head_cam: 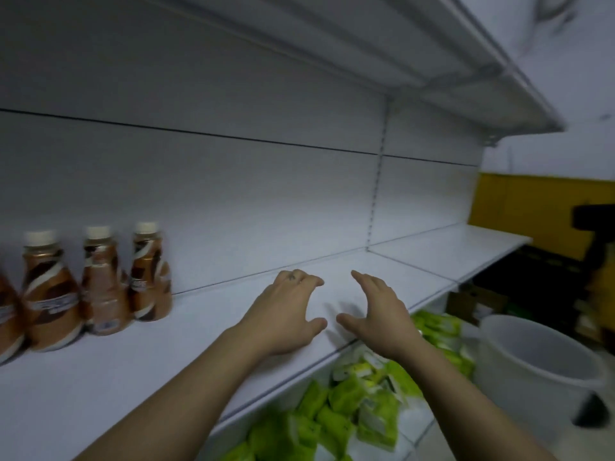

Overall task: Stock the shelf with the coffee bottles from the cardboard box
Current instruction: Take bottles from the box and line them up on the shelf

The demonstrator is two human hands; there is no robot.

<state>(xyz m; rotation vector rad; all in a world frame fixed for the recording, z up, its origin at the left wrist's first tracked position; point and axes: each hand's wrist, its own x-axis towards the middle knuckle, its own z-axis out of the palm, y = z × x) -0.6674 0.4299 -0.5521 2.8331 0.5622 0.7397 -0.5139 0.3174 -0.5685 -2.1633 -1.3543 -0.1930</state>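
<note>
The shelf (233, 327) was mostly bare white board at this moment, so you were early in the job, by my reckoning. Only a small cluster of coffee bottles (96, 277) stood upright at its far left, near the back panel, and the long run to their right, on toward the yellow wall, had nothing on it.

Both of your hands were over the middle of that bare stretch, well apart from the bottles. Your left hand (286, 314) and your right hand (379, 314) were palm down, fingers loosely spread, holding nothing. What was left, then, was nearly everything: more bottles to fetch and set down.

As for what you could not rely on: the cardboard box was not plainly in view. A brown shape (472, 302) low on the right, beside the white bucket (532, 354), may have been it (too blurred to say). How many bottles remained could not be told. The leftmost bottle was cut by the frame edge, so there might have been more beyond it. The labels were smeared and unreadable. Whether your palms touched the board or hovered just above it was unclear. The green packets (359, 404) below were partly hidden by your forearms.
</note>
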